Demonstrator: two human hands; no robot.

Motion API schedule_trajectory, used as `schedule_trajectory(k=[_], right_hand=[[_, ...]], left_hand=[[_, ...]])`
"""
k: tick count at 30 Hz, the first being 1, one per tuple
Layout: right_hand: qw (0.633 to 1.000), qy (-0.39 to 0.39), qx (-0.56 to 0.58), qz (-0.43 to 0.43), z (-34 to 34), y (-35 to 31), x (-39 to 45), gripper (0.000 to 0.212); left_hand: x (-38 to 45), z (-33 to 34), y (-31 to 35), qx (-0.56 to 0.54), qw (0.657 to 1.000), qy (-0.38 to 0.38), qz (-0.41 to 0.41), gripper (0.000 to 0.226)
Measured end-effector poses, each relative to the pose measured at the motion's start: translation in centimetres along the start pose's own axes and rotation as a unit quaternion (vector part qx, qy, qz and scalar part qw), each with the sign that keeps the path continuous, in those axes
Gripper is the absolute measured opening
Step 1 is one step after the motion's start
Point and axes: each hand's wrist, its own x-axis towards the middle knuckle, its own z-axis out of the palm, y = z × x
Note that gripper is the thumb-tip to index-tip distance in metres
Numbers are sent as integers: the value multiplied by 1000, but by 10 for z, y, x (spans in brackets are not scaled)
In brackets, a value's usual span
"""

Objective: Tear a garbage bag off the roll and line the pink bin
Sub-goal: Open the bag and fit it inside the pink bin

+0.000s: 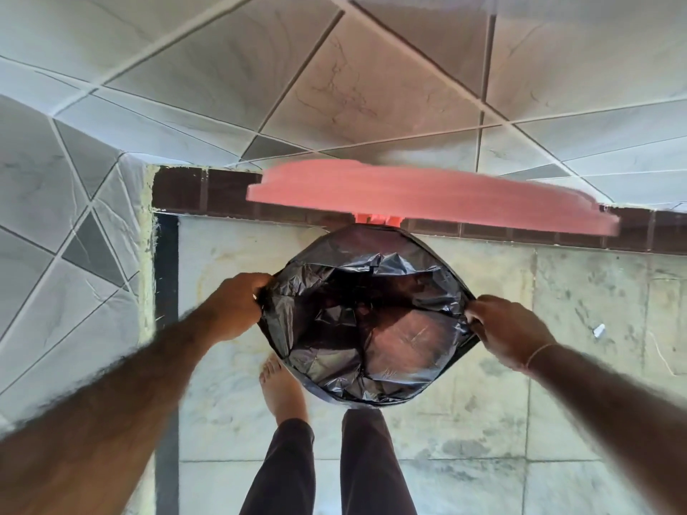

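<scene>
We are looking straight down at a black garbage bag [366, 321] spread open over the pink bin, whose floor [405, 341] shows dimly through the thin plastic. The bin's pink lid [427, 197] stands open at the far side, blurred, against the tiled wall [334, 87]. Our left hand [238, 306] is clamped on the bag's left edge, fingers curled over the plastic. Our right hand [509, 328] pinches the right edge, a thin bracelet [539, 353] at its wrist. Between the two hands the bag's mouth is pulled wide and taut. The bin sits on the marble floor [557, 366], near the dark brick skirting [208, 191] at the wall's foot. Our bare left foot [280, 388] rests just beside the bag's near-left edge.
</scene>
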Motion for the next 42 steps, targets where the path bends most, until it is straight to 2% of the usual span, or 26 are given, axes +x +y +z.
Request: schedule_trajectory(k=[2,5,9,11,15,17,18,20,22,24,26,28,29,31,34,36,39,42], right_hand=[[999,21,11,26,14,0,-1,24],[998,-14,27,63,35,-2,2,30],[994,-88,12,63,59,-7,2,33],[992,-104,5,72,67,-11,-4,32],[995,-42,35,89,83,-20,-26,24],[985,16,116,124,91,-30,-36,28],[969,52,189,151,93,-37,-39,30],[907,127,336,221,101,-49,-39,36],[822,145,448,319,105,-60,-35,33],[699,94,599,379,106,-71,-31,21],[581,12,712,395,98,-81,-29,16],[509,-34,756,411,90,-84,-26,18],[488,-49,767,414,89,-84,-25,18],[482,-76,766,419,89,-81,-27,16],[487,-100,748,440,95,-71,-37,12],[500,-87,731,457,99,-62,-46,18],[542,-58,698,463,96,-51,-62,17],[555,-1,709,435,75,-44,-67,21]], left_hand=[[1,13,-5,11,999,30,-1,44],[3,25,-8,6,998,61,-27,41],[4,31,-12,-67,993,64,-67,24],[2,31,-13,-136,984,60,-94,26],[-12,37,-17,-216,965,43,-142,27],[-23,46,-17,-254,953,45,-158,24],[-26,51,-16,-277,945,51,-163,25],[-31,59,-13,-322,927,70,-180,27],[-35,63,-9,-379,902,66,-196,26],[-37,66,-6,-442,870,57,-212,26],[-36,67,-5,-509,814,72,-269,24],[-34,67,-3,-543,779,91,-301,20],[-36,66,-1,-545,778,94,-299,18],[-39,66,2,-518,804,97,-275,17],[-46,66,-5,-474,837,121,-247,29],[-50,62,-9,-451,847,131,-249,32],[-58,51,-12,-439,858,117,-241,33],[-65,33,-9,-423,872,119,-217,30]])
